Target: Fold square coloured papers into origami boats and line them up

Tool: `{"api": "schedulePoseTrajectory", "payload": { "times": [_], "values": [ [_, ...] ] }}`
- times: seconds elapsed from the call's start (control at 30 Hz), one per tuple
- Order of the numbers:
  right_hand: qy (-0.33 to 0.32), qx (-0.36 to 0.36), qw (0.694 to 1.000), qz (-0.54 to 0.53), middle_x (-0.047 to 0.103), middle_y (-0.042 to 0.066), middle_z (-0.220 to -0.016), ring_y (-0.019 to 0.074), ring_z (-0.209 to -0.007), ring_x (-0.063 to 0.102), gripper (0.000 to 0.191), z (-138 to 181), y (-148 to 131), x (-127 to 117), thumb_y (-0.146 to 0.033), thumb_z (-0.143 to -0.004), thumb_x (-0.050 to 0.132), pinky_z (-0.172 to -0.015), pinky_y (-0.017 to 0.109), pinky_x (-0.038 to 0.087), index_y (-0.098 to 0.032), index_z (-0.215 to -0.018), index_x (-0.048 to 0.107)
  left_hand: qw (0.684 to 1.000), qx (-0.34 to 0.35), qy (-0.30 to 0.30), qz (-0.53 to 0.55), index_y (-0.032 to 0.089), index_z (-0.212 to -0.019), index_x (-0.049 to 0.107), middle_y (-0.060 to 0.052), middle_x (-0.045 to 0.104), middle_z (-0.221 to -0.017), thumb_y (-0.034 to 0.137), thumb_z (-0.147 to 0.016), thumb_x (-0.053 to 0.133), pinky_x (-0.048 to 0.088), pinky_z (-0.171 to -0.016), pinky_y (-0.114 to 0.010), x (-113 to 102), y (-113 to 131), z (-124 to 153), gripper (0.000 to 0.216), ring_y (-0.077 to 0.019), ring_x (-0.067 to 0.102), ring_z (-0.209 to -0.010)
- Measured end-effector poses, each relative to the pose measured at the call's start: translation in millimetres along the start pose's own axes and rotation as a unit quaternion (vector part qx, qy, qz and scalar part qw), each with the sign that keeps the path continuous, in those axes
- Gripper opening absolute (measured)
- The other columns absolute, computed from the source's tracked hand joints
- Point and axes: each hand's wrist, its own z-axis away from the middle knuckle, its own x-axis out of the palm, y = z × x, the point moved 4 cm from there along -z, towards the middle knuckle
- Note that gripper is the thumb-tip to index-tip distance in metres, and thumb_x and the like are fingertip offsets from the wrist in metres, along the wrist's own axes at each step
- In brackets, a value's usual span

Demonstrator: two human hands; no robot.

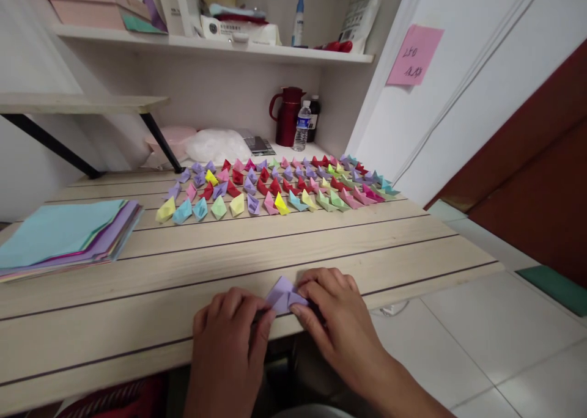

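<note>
A small lilac folded paper (283, 293) lies at the near edge of the wooden table (257, 247). My left hand (229, 338) pinches its left side with curled fingers. My right hand (332, 317) presses and grips its right side, fingers closed over the fold. Farther back on the table stand several rows of small folded paper boats (279, 186) in yellow, blue, red, pink, purple and green. A stack of coloured paper sheets (64, 234) with a light blue sheet on top lies at the left.
At the back stand a dark red jug (288, 115), a water bottle (302, 126) and a white plastic bag (219, 146). A shelf (211, 45) above holds boxes and a bottle. A pink note (414, 55) sticks on the white wall at right. Tiled floor lies to the right.
</note>
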Motion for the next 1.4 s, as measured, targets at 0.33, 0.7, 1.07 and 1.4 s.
{"api": "schedulePoseTrajectory", "payload": {
  "times": [0.33,0.7,1.07,1.4],
  "values": [
    [-0.017,0.004,0.998,0.059,0.064,0.007,-0.102,0.0283,-0.091,0.055,0.007,-12.6,2.5,5.2,-0.024,-0.096,0.064,-0.08,0.043,0.044,-0.021,-0.09,0.063,0.995,-0.048,-0.03,-0.078,0.025,-0.08,0.063,-0.001,0.065,-0.085,0.034,-0.097,0.053,0.038,-0.084,-0.046,8.4,-1.2,-16.2,0.022,-0.0263,0.06,-0.088],
    [-0.032,0.019,0.992,0.119,0.061,0.006,-0.094,0.0274,-0.083,0.056,0.015,-18.5,1.7,8.4,-0.026,-0.091,0.07,-0.073,0.043,0.046,-0.021,-0.085,0.057,0.983,0.004,0.112,-0.143,0.022,-0.087,0.06,-0.007,0.068,-0.09,0.022,-0.097,0.051,0.044,-0.09,-0.051,-1.3,3.7,-4.6,0.013,-0.028,0.061,-0.088],
    [-0.065,0.031,0.993,0.092,0.064,0.008,-0.1,0.0295,-0.09,0.058,0.006,-21.5,1.2,8.2,-0.023,-0.093,0.066,-0.078,0.046,0.048,-0.02,-0.088,0.063,0.957,0.153,0.176,-0.173,0.026,-0.133,0.062,-0.002,0.077,-0.123,0.035,-0.099,0.052,-0.001,-0.128,-0.059,9.2,28.2,30.2,0.037,-0.0103,0.016,-0.157],
    [-0.069,0.019,0.993,0.098,0.064,0.008,-0.099,0.0283,-0.089,0.058,0.006,-22.7,0.8,8.9,-0.022,-0.093,0.064,-0.078,0.044,0.048,-0.02,-0.087,0.064,0.957,0.137,0.152,-0.205,0.027,-0.139,0.056,0.006,0.063,-0.14,0.034,-0.098,0.055,-0.003,-0.127,-0.06,31.0,21.8,34.2,0.041,-0.0077,0.013,-0.156]
  ]
}}
